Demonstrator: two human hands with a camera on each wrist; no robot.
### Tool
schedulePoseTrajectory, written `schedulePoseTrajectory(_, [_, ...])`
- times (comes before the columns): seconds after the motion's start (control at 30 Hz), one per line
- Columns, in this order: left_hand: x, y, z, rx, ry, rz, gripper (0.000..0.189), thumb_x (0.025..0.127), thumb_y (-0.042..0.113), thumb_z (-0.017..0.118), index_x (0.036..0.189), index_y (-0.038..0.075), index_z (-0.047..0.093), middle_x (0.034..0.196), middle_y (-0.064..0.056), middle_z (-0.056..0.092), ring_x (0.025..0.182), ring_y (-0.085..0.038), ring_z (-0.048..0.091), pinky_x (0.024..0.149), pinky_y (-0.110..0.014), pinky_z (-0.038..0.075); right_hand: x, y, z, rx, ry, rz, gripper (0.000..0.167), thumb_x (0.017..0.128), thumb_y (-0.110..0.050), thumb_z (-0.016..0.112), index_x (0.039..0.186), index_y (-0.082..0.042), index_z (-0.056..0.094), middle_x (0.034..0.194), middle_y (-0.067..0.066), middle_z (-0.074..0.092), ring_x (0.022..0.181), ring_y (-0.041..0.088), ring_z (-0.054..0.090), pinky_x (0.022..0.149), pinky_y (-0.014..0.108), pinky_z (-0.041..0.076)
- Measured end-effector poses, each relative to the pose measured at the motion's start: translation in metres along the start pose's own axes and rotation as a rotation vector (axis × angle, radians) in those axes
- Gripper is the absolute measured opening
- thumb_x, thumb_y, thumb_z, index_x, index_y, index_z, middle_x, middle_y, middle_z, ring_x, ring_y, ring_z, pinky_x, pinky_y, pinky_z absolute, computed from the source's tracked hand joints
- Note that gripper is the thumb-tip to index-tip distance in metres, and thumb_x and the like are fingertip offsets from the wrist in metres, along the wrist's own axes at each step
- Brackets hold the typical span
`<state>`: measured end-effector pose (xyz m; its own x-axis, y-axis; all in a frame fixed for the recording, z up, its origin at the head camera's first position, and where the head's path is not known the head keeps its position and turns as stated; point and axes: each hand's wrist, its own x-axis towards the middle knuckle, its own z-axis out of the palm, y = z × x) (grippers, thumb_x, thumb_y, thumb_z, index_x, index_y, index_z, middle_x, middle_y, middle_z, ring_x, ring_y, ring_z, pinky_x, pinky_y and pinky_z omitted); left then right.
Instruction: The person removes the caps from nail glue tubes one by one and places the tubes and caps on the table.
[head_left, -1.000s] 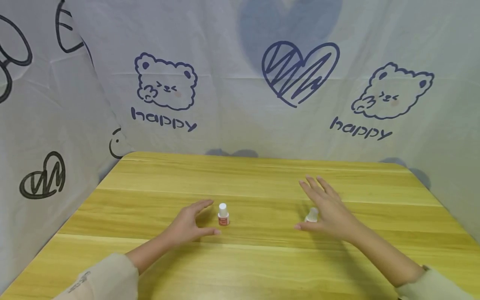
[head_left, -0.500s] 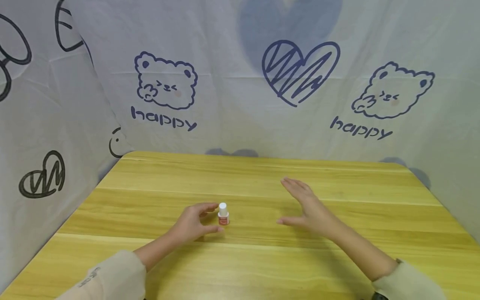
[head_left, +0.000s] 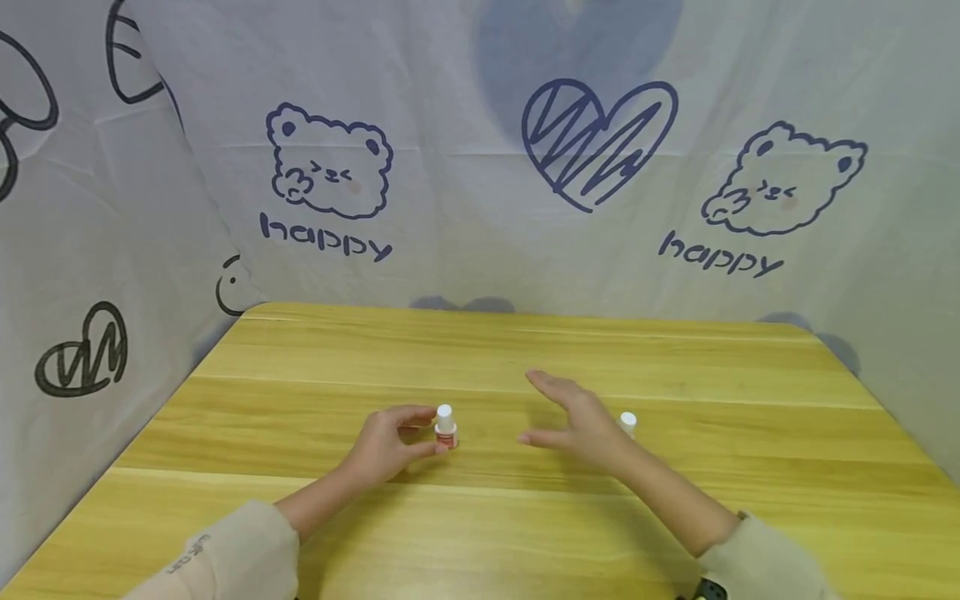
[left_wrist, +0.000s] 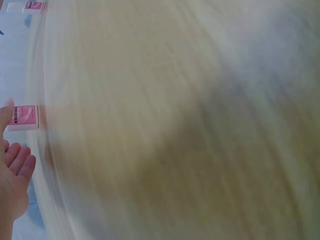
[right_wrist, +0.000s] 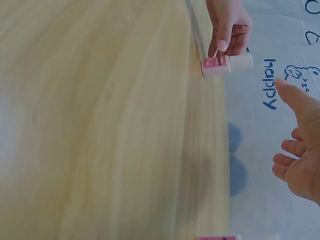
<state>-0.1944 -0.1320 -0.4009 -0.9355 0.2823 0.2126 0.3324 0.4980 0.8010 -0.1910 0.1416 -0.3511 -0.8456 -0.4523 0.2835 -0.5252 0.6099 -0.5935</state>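
A small white-capped bottle with a red-pink label stands upright on the wooden table. My left hand is beside it on its left, fingers reaching past the cap and the thumb tip overlapping the label's lower edge. In the right wrist view, the left hand's thumb tip is right at the bottle, with the fingers extended loosely. Some way to the right, my right hand hovers over the table, thumb and fingers spread with nothing between them. A second white-capped bottle stands behind its wrist, mostly hidden.
The wooden table extends under both hands. White cloth with printed bears and hearts hangs along its back and sides. The second bottle shows at the top left corner of the left wrist view.
My right hand has moved left, away from the second bottle, which first disappears behind it and then shows again. My left hand has edged right, up to the first bottle.
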Motion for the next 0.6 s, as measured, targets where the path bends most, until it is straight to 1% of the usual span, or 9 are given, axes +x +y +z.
schedulePoseTrajectory(0.23, [0.002,-0.002,0.001,-0.024,-0.006,-0.018,0.04,0.075,0.014,0.076,0.108,-0.004,0.065,0.109,-0.02,0.067,0.096,-0.029,0.066,0.079,-0.028,0.055,0.009,-0.004,0.014,0.086,-0.009,0.016,0.064,0.078,-0.021,0.075,0.131,0.003,0.049,0.133,0.02,0.051,0.123,0.037,0.049,0.102,0.047,0.04])
schedulePoseTrajectory(0.4, [0.004,-0.003,0.002,-0.015,-0.013,0.012,0.038,0.076,0.016,0.075,0.107,-0.004,0.065,0.107,-0.019,0.067,0.096,-0.029,0.066,0.078,-0.028,0.055,0.015,-0.007,0.024,0.159,-0.01,0.029,0.057,0.079,-0.018,0.074,0.127,0.004,0.053,0.129,0.019,0.055,0.12,0.036,0.052,0.101,0.045,0.041])
schedulePoseTrajectory(0.5, [0.005,-0.004,0.003,-0.022,-0.018,0.03,0.035,0.077,0.015,0.075,0.106,-0.003,0.066,0.106,-0.018,0.068,0.095,-0.028,0.067,0.078,-0.027,0.055,0.019,-0.008,0.031,0.175,-0.008,0.027,0.054,0.08,-0.017,0.073,0.125,0.005,0.054,0.127,0.019,0.057,0.118,0.036,0.053,0.1,0.045,0.042])
schedulePoseTrajectory(0.6, [0.006,-0.005,0.004,-0.041,-0.025,0.033,0.034,0.077,0.014,0.074,0.105,-0.003,0.067,0.105,-0.018,0.069,0.095,-0.028,0.067,0.078,-0.027,0.055,0.022,-0.008,0.037,0.191,-0.007,0.019,0.051,0.081,-0.017,0.072,0.124,0.004,0.055,0.126,0.02,0.058,0.117,0.035,0.054,0.099,0.045,0.043])
